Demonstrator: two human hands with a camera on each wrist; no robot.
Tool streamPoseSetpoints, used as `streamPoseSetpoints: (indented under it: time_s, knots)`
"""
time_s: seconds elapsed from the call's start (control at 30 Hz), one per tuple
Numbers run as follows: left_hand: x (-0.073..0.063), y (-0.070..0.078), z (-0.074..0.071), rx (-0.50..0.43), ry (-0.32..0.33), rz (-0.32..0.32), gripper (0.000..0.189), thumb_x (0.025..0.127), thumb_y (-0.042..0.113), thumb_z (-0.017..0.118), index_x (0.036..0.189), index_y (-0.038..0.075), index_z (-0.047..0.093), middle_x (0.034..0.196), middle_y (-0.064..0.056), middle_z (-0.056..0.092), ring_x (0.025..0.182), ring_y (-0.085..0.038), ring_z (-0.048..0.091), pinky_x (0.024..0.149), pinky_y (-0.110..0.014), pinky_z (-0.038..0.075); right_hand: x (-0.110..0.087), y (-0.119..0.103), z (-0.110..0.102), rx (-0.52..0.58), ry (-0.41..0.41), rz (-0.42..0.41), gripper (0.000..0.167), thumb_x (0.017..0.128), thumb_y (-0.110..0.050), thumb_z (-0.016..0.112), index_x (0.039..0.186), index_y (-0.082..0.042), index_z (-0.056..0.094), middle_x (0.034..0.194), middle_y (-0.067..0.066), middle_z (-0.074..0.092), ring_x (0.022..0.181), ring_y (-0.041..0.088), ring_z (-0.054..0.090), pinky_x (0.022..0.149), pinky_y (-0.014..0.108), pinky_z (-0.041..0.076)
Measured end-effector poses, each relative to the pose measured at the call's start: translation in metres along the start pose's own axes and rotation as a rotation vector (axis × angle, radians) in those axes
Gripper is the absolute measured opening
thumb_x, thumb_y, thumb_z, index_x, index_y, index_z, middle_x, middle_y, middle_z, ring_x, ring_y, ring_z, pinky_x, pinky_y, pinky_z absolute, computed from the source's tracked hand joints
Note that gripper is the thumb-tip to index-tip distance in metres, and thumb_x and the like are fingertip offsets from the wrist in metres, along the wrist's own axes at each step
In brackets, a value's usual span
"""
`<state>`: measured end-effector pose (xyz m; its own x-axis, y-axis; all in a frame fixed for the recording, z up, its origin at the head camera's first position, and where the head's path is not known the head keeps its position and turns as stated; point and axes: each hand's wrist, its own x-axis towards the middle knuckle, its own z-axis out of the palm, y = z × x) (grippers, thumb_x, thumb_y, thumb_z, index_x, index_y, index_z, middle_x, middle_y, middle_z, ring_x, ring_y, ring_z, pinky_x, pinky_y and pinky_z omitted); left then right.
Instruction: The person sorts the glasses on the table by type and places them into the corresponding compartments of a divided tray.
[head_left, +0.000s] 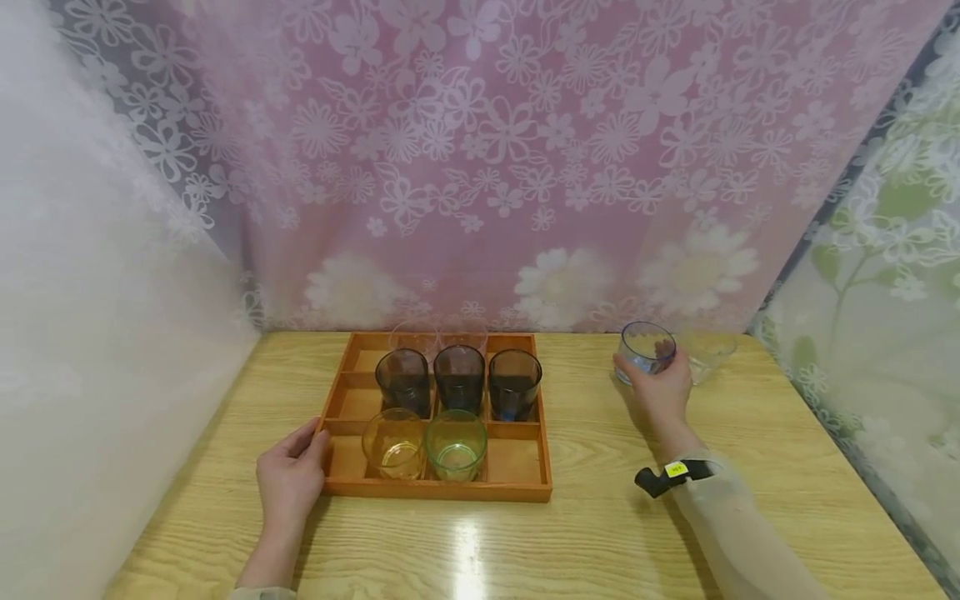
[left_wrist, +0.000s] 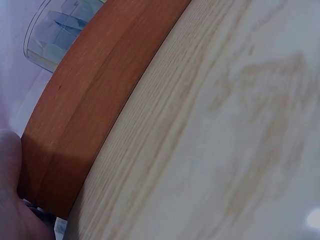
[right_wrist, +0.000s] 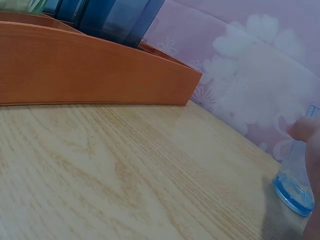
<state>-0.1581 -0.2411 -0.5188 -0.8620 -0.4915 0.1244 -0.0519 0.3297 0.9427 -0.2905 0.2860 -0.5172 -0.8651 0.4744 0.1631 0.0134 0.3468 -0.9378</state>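
At the right back of the table my right hand (head_left: pixel 663 390) grips a clear glass with a blue rim (head_left: pixel 647 350), thumb on its left side. The right wrist view shows this glass's blue base (right_wrist: pixel 292 196) close over the wood. My left hand (head_left: pixel 291 477) holds the left wall of a divided wooden tray (head_left: pixel 442 490), thumb by its rim. Three dark glasses (head_left: pixel 459 377) stand across the tray's middle row. In the front row are an amber glass (head_left: pixel 393 442) and a green glass (head_left: pixel 456 443). Clear glasses (head_left: pixel 415 336) stand in the back row.
Just right of the held glass stands another clear glass (head_left: pixel 711 357), partly behind my right hand. A floral curtain (head_left: pixel 480 208) hangs along the table's back edge, with pale cloth at both sides. Bare wooden tabletop (head_left: pixel 585 450) lies between the tray and my right forearm.
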Motion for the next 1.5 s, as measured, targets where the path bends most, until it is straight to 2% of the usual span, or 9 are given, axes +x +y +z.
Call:
streamPoseSetpoints:
  time_s: [0.27,0.5,0.8,0.9,1.07,1.13,1.23,1.4,1.5]
  knots:
    - [-0.001,0.001,0.000,0.001,0.008,-0.002,0.031,0.103,0.013,0.072,0.130,-0.002,0.074,0.123,-0.023,0.072,0.117,-0.034,0.067,0.076,-0.005,0.049,-0.007,-0.009,-0.007,-0.002,-0.028,-0.056,0.083,0.085,-0.031,0.093,0.147,-0.001,0.047,0.144,0.017,0.056,0.131,0.029,0.053,0.109,0.037,0.044]
    - [0.000,0.001,0.000,0.005,0.005,-0.002,0.032,0.103,0.014,0.072,0.130,-0.001,0.074,0.124,-0.023,0.072,0.117,-0.033,0.067,0.077,-0.004,0.049,-0.015,-0.019,-0.016,0.037,-0.137,-0.058,0.095,0.088,-0.023,0.089,0.161,-0.002,0.032,0.152,0.019,0.049,0.139,0.033,0.047,0.119,0.040,0.038]
    - [0.000,0.000,0.000,0.005,0.003,0.014,0.032,0.102,0.014,0.073,0.130,-0.001,0.074,0.122,-0.023,0.073,0.116,-0.033,0.067,0.077,-0.004,0.049,-0.029,-0.027,-0.021,0.016,-0.218,-0.122,0.083,0.086,-0.016,0.091,0.151,0.003,0.043,0.144,0.018,0.054,0.134,0.035,0.051,0.103,0.020,0.044]
    - [0.000,0.000,0.000,0.004,0.009,0.015,0.031,0.102,0.014,0.074,0.129,-0.001,0.075,0.121,-0.023,0.073,0.113,-0.026,0.069,0.077,-0.005,0.050,-0.036,-0.033,-0.023,0.031,-0.274,-0.144,0.084,0.087,-0.014,0.090,0.154,0.003,0.040,0.146,0.016,0.054,0.137,0.036,0.050,0.106,0.020,0.045]
    - [0.000,0.000,0.000,-0.006,0.017,0.019,0.030,0.101,0.012,0.074,0.128,-0.002,0.075,0.120,-0.023,0.074,0.097,0.006,0.065,0.077,-0.006,0.050,-0.050,-0.048,-0.025,0.064,-0.343,-0.177,0.082,0.087,-0.011,0.089,0.153,0.002,0.042,0.145,0.015,0.055,0.136,0.034,0.052,0.110,0.026,0.046]
    - [0.000,-0.001,0.000,-0.010,0.016,0.020,0.030,0.101,0.011,0.074,0.128,-0.002,0.075,0.120,-0.023,0.073,0.093,0.014,0.062,0.077,-0.006,0.050,-0.056,-0.054,-0.025,0.069,-0.356,-0.192,0.081,0.087,-0.010,0.090,0.152,0.003,0.044,0.143,0.014,0.057,0.135,0.034,0.053,0.110,0.027,0.046]
    - [0.001,-0.001,0.000,-0.013,0.014,0.019,0.030,0.101,0.012,0.074,0.128,-0.002,0.075,0.121,-0.022,0.073,0.092,0.015,0.061,0.078,-0.006,0.050,-0.065,-0.061,-0.024,0.071,-0.374,-0.227,0.078,0.086,-0.010,0.090,0.150,0.002,0.047,0.141,0.013,0.060,0.133,0.032,0.055,0.110,0.030,0.047]
    - [0.000,-0.001,0.000,-0.014,0.015,0.018,0.031,0.101,0.012,0.074,0.128,-0.002,0.075,0.121,-0.022,0.073,0.092,0.015,0.061,0.078,-0.006,0.051,-0.078,-0.069,-0.023,0.090,-0.408,-0.268,0.077,0.084,-0.006,0.091,0.148,0.002,0.049,0.139,0.013,0.061,0.131,0.028,0.057,0.108,0.025,0.048]
    - [0.000,-0.001,0.000,-0.004,0.012,0.016,0.031,0.101,0.012,0.074,0.129,-0.002,0.075,0.121,-0.022,0.073,0.098,0.005,0.066,0.078,-0.006,0.050,-0.085,-0.074,-0.025,0.109,-0.431,-0.287,0.079,0.082,-0.004,0.092,0.147,0.004,0.049,0.139,0.014,0.061,0.132,0.031,0.057,0.110,0.027,0.046]
